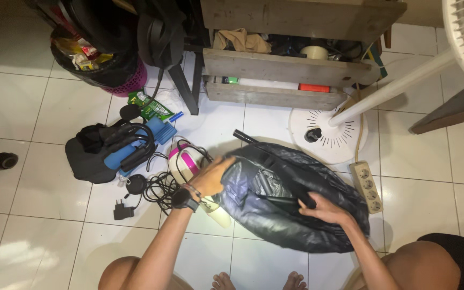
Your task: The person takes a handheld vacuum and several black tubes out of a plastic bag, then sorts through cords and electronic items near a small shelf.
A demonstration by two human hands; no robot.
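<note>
Black plastic bag [296,215] on the tiled floor [38,107], held at both ends of its mouth.

It lies just in front of the person's bare feet [259,280], its long axis slanting from the far left, where a dark stick-like handle [244,137] pokes out, down to the near right. The left hand [210,176] sits at the bag's left edge, its grip closed round the rim there, with a pink and white appliance [186,164] and a tangle of black cords [159,188] just beside it. The right hand [326,210] rests on the middle of the bag toward its near right side, fingers curled shut on a dark fold or item; which one I cannot tell. Both hands touch the bag; the right lies nearer its middle, the left nearer the open rim. A white power strip [367,187] lies just right of the bag, and a fan base [326,134] stands beyond it.
</note>
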